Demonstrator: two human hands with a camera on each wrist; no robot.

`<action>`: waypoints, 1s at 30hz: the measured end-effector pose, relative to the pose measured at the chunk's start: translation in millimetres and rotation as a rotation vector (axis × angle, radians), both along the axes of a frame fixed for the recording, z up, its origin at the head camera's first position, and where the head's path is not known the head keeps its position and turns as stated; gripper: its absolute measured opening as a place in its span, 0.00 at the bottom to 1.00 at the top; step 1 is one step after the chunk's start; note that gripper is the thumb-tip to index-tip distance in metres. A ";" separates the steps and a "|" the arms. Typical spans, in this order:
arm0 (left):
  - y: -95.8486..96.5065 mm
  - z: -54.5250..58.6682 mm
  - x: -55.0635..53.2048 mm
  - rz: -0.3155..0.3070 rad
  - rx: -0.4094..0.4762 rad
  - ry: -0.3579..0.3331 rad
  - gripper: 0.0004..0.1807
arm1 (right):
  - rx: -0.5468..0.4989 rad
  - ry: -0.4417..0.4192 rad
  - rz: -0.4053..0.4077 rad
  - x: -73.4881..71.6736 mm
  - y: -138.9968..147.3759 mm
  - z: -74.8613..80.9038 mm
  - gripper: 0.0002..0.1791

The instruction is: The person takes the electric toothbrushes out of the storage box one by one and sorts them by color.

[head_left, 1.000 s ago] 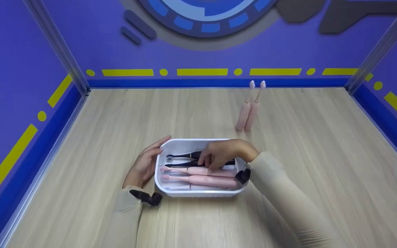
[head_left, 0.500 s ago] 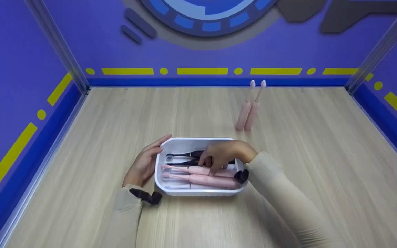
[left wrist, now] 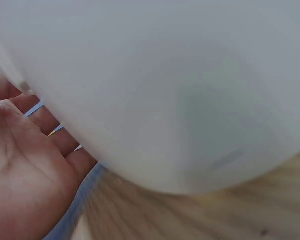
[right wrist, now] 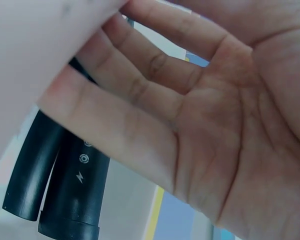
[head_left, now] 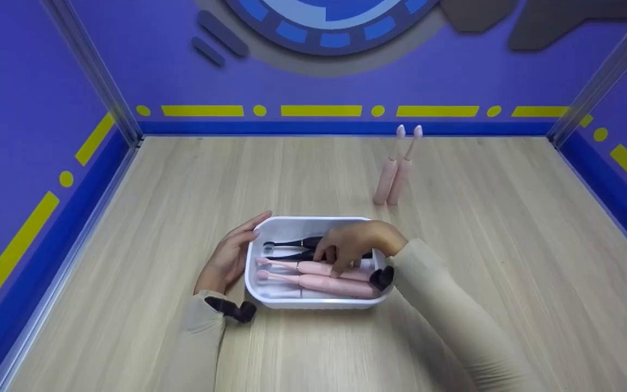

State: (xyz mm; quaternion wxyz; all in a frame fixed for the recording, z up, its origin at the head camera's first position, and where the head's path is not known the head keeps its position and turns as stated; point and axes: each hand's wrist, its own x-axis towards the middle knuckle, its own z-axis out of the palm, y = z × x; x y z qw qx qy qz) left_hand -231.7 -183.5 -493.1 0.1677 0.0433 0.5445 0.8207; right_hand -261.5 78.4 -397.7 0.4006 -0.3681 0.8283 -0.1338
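Note:
A white plastic bin (head_left: 313, 306) holds black and pink electric toothbrushes lying side by side. My left hand (head_left: 227, 258) rests against the bin's left end, its fingers along the outside wall and its thumb at the rim. My right hand (head_left: 354, 245) reaches in over the right end. It pinches the upper pink electric toothbrush (head_left: 313, 268) by the handle, with the thumb on the near side. A second pink toothbrush (head_left: 335, 286) lies just in front. Behind the fingers are two black toothbrushes (right wrist: 72, 190), partly covered by the hand.
Two pink electric toothbrushes (head_left: 392, 182) stand upright, close together, on the wooden table (head_left: 226, 179) behind the bin's right end. Blue printed panels (head_left: 313, 90) enclose the back and sides. A pale shape low in the bin is hard to make out.
My right thumb has moved down to the near side of the upper pink toothbrush, which has risen very slightly. The left hand and the bin stay in place.

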 end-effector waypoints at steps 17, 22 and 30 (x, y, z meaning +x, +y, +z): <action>0.8 1.0 -0.2 -0.002 -0.006 -0.005 0.28 | -0.030 0.063 0.046 0.3 2.5 -1.1 0.26; 0.3 1.0 -0.4 -0.005 -0.016 -0.006 0.28 | -0.023 0.077 0.055 1.0 2.6 -0.5 0.26; 0.4 1.0 -0.4 -0.008 0.013 -0.008 0.28 | -0.029 0.074 0.068 2.3 1.2 -0.1 0.25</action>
